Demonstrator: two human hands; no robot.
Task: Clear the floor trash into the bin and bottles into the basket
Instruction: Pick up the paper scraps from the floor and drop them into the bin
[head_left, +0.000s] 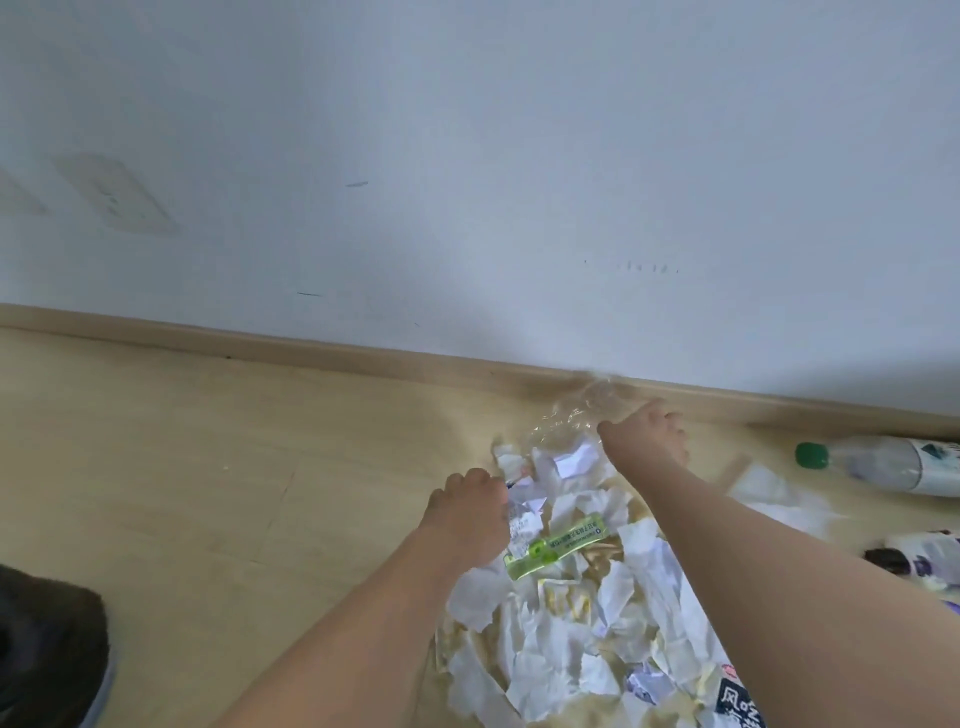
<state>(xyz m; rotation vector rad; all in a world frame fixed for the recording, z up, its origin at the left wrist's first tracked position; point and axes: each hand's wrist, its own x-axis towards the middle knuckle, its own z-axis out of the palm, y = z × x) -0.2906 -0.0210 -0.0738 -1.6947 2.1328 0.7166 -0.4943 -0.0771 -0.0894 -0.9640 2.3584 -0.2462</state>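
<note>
Gripping clear bag of paper scraps on floor: left hand and right hand, fingers curled. Lying beside: bottle, green cap pointing left, long axis left-right.

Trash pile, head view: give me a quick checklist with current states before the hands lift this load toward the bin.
1. Left hand gripping paper at the pile's left edge: ok, fingers curled on scraps.
2. Right hand holding the clear plastic by the baseboard: ok, though blurred.
3. Whole pile gathered: not ok, loose scraps spread toward the camera, green wrapper lying free.
4. Bottles kept apart: ok, green-capped bottle lies to the right, off the pile.
5. Bin position: cannot tell, out of view.
6. Basket position: cannot tell, out of view.
</note>
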